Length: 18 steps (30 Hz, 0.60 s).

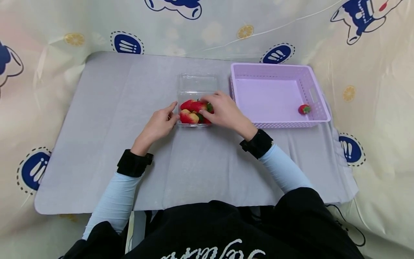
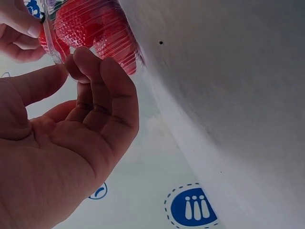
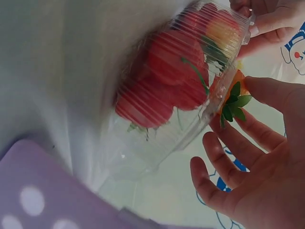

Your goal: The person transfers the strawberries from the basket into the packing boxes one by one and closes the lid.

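Note:
A clear plastic clamshell box [image 1: 198, 83] stands on the table with its lid folded back, away from the person. Several strawberries [image 1: 189, 117] fill its near half, some with pale yellow patches. At the box's left edge is my left hand [image 1: 159, 125], its thumb and forefinger pinching the rim in the left wrist view. My right hand [image 1: 226, 110] reaches over the box from the right. Between its thumb and fingers it holds a strawberry [image 3: 233, 102] with green leaves, at the top of the box; the other fingers spread loosely.
Right of the box sits a lilac plastic basket [image 1: 237, 68] with perforated walls. One small strawberry [image 1: 304, 109] lies inside, near its right wall. A grey cloth covers the table [image 1: 106, 118], and a printed curtain [image 1: 213, 32] hangs around it.

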{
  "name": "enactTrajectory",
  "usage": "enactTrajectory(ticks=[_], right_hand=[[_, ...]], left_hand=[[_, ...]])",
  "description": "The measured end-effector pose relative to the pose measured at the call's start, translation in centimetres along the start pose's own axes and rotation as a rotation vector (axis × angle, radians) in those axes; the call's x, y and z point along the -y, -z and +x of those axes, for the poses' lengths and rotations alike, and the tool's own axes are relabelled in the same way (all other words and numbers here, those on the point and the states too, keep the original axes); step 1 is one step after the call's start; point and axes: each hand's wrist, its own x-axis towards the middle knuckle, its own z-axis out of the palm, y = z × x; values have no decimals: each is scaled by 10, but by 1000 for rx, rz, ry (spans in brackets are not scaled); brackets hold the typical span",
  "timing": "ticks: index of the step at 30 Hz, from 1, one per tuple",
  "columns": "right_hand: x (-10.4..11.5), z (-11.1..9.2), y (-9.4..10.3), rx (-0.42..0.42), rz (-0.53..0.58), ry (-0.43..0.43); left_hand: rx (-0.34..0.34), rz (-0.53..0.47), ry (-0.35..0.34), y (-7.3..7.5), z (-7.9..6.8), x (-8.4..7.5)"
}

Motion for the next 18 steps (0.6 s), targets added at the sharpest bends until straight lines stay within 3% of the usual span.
enactTrajectory(ticks=[18], right_hand=[[2,17,-16,30,-18,-24]], left_hand=[[-7,2,-17,0,-1,-1]])
